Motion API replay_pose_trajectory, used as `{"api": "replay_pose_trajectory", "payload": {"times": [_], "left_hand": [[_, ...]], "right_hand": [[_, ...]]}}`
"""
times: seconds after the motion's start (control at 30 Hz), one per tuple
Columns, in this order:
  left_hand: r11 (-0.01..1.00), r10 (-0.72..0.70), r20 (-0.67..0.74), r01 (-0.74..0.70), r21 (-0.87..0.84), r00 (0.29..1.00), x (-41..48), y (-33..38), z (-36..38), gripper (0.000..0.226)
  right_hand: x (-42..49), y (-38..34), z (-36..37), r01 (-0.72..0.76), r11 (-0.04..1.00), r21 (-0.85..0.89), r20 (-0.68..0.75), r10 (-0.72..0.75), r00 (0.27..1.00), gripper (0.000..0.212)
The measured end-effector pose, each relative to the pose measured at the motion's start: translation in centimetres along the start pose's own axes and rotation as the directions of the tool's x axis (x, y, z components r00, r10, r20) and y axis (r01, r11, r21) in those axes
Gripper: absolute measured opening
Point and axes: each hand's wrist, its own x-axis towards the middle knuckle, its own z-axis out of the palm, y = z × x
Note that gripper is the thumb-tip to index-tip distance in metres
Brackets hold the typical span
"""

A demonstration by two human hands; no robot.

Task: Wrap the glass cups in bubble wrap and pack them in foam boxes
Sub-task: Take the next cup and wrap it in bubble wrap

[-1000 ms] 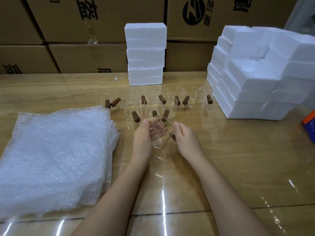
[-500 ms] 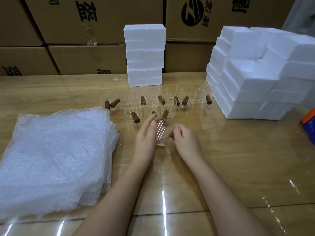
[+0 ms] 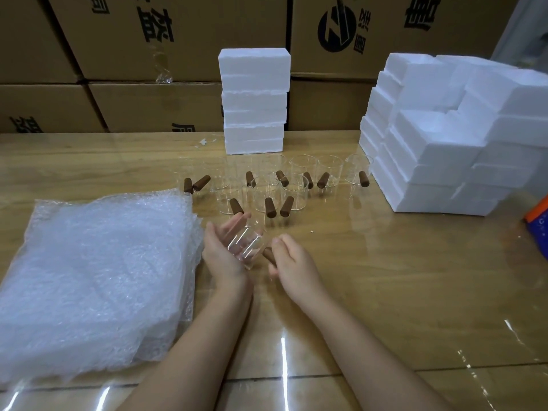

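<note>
Head view: glass cup (image 3: 247,247) lay on the open left hand (image 3: 224,254); right hand (image 3: 294,264) pinched its handle (image 3: 269,255). Unclasped, it might roll off.

Right edge crops foam boxes (image 3: 444,149) and orange packet (image 3: 538,223).

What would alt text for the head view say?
A left hand cradles a clear glass cup while the right hand pinches its brown handle, above a wooden table. Bubble wrap lies left; more cups and foam boxes stand behind.
</note>
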Motion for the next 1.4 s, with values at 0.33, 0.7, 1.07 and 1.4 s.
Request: {"api": "replay_pose_trajectory", "payload": {"times": [0.33, 0.7, 1.07, 1.4], "left_hand": [[0.976, -0.094, 0.1, 0.112, -0.189, 0.99, 0.6, 1.2, 0.5, 0.064], [0.731, -0.163, 0.25, -0.053, 0.68, 0.954, -1.5, 3.6, 2.2, 0.021], [-0.494, 0.224, 0.265, -0.125, 0.86, 0.938, -2.3, 11.8, -2.1, 0.041], [-0.449, 0.426, 0.516, -0.321, 0.834, 0.743, -4.3, 14.0, -2.6, 0.014]], "right_hand": [[-0.1, -0.9, 0.0, 0.12, 0.992, 0.03, -0.019, -0.119, 0.993, 0.031], [2.1, 0.1, -5.0, 0.07, 0.987, -0.147, -0.247, -0.105, 0.963, 0.027], [2.6, 0.9, -7.9, -0.283, 0.728, -0.625, -0.426, -0.014, 0.905, 0.029], [2.4, 0.7, -8.2, -0.409, 0.698, -0.588, -0.597, -0.033, 0.801, 0.033]]}}
